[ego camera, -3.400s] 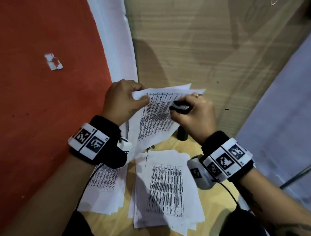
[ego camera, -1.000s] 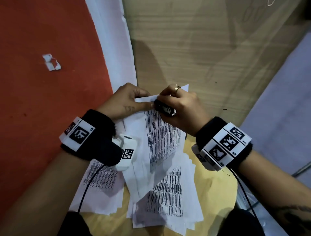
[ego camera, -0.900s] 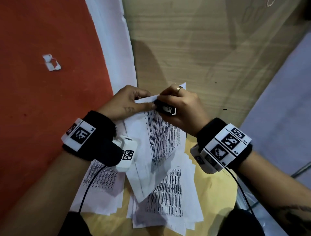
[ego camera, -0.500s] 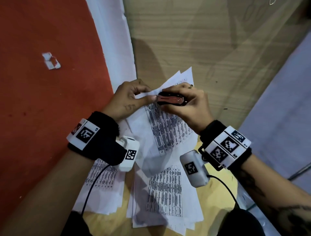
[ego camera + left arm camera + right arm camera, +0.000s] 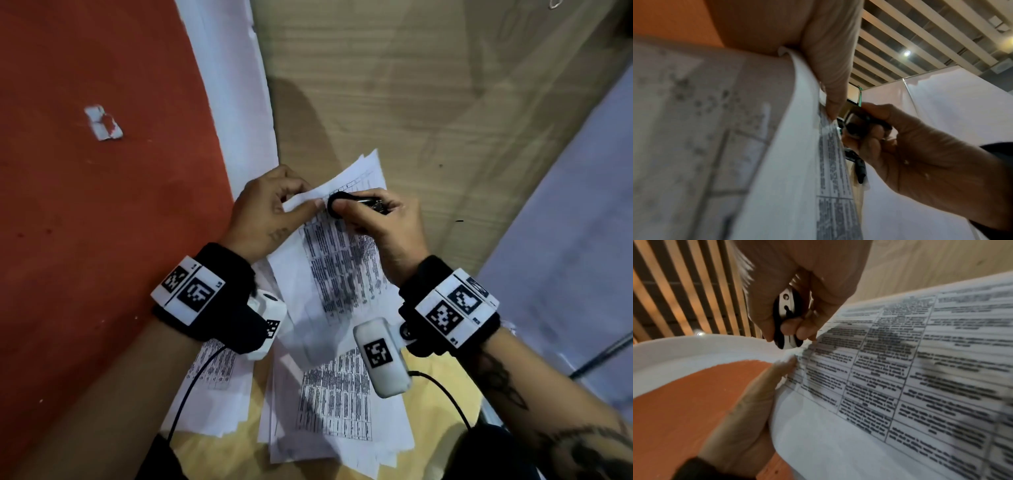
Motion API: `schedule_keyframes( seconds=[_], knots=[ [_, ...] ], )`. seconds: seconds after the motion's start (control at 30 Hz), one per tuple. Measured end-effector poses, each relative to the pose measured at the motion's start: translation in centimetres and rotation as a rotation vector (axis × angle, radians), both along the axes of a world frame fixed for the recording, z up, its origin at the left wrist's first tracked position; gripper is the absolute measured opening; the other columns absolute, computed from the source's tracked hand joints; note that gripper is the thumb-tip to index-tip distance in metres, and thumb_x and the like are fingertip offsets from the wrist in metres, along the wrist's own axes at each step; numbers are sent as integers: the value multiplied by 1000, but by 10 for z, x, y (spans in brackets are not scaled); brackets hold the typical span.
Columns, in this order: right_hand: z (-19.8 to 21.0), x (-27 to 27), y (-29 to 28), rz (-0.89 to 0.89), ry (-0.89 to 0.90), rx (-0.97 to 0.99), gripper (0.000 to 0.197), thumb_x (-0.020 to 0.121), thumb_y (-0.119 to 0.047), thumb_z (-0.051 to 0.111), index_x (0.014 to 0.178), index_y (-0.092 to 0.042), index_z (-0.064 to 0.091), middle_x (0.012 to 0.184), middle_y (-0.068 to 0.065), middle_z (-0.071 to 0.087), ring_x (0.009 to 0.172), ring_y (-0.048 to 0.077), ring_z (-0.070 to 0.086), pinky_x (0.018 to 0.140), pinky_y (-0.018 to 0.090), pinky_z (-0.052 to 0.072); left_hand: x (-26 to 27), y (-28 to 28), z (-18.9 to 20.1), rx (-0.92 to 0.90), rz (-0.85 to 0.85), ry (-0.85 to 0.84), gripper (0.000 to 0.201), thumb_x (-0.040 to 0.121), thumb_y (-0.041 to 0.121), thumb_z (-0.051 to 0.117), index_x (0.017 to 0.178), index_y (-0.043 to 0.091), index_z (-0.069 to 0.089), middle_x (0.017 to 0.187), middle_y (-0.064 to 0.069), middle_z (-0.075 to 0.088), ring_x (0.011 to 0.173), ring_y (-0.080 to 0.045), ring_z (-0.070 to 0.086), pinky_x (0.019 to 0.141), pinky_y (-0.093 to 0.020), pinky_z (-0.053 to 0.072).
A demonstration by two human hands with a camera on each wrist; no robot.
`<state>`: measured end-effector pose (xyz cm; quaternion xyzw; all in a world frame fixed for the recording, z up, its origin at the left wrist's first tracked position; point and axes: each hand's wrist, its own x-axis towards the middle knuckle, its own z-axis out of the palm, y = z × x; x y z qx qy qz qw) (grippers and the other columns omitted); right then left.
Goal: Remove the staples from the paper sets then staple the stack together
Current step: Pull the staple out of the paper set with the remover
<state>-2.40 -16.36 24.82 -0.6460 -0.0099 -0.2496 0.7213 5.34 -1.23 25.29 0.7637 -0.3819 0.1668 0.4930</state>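
Observation:
A printed paper set point(image 5: 342, 274) is held lifted above the wooden table point(image 5: 428, 102). My left hand point(image 5: 308, 198) pinches its upper left corner between thumb and fingers. My right hand point(image 5: 363, 210) grips a black and metal staple remover point(image 5: 337, 204), whose tip meets the paper right beside my left thumb. In the left wrist view the staple remover point(image 5: 855, 123) sits against the paper set's point(image 5: 830, 162) edge. The right wrist view shows the staple remover point(image 5: 786, 318) at the crumpled corner of the paper set point(image 5: 900, 386). The staple itself is not visible.
Two more piles of printed sheets lie below my wrists, one central point(image 5: 342, 411) and one to the left point(image 5: 215, 387). A red floor with a white scrap point(image 5: 102, 123) is to the left. A pale panel point(image 5: 565, 240) borders the table's right.
Both hands have lifted the paper set's corner up and away from me. My right hand has turned the staple remover and kept it at the corner; its wrist camera now faces up.

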Motion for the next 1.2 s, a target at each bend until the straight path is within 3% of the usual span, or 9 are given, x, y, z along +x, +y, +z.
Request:
schedule_keyframes(
  seconds=[0.17,0.33,0.5,0.67,0.8,0.93,1.03,1.13,1.2],
  knots=[
    [1,-3,-8,-32,-28,-43,15,68,-1,78,77,-10,69,68,2,67,61,11,62,60,22,52,5,13,0,20,36,10,27,72,51,60,72,25,66,74,7,54,72,-26,56,64,-35,40],
    [-29,-7,-17,-159,-59,-580,25,65,-14,83,88,-11,74,80,1,64,73,13,63,71,20,51,8,16,-1,61,78,-9,37,70,57,62,72,20,67,71,5,57,67,-21,53,64,-38,42],
    [-65,-8,-27,-146,172,-1021,37,65,-20,83,98,-6,72,94,8,63,81,20,60,74,17,41,11,18,-1,130,40,20,42,66,60,65,74,19,72,74,0,61,73,-24,60,69,-47,46],
    [-60,-9,-55,-34,259,-523,35,60,-6,85,93,-11,72,132,1,41,102,-2,54,88,16,45,19,28,2,211,-24,50,40,67,57,65,81,19,69,81,-3,63,80,-33,62,76,-52,49],
    [-52,-7,-69,262,297,-257,38,51,-9,85,88,-14,76,114,-11,57,91,18,58,84,54,42,18,33,9,213,-141,131,26,69,47,71,75,22,70,83,-8,62,77,-24,62,74,-33,48],
    [-53,0,-68,402,356,-232,53,39,-28,90,90,-24,76,98,11,71,84,24,59,68,29,41,17,35,16,213,-180,180,22,72,28,77,77,8,69,82,-5,61,75,-3,56,71,-14,41],
    [-43,-1,-69,422,295,-158,38,46,-15,79,83,-21,77,82,-1,74,71,8,68,54,11,47,20,41,15,192,-145,214,9,70,29,79,76,29,72,79,11,67,73,-2,58,70,-14,43],
    [-32,-5,-75,399,233,-131,47,33,-25,86,79,-21,77,76,-2,74,66,5,67,51,9,45,27,59,9,106,-71,283,25,70,20,77,87,2,71,81,-7,67,73,-11,59,66,-21,46],
    [-25,-8,-81,362,199,-116,59,24,-39,91,78,-21,77,74,-2,74,65,6,67,52,10,46,34,72,1,-25,15,347,17,76,7,71,86,-5,66,75,1,68,69,-5,59,66,-17,46]
  ],
)
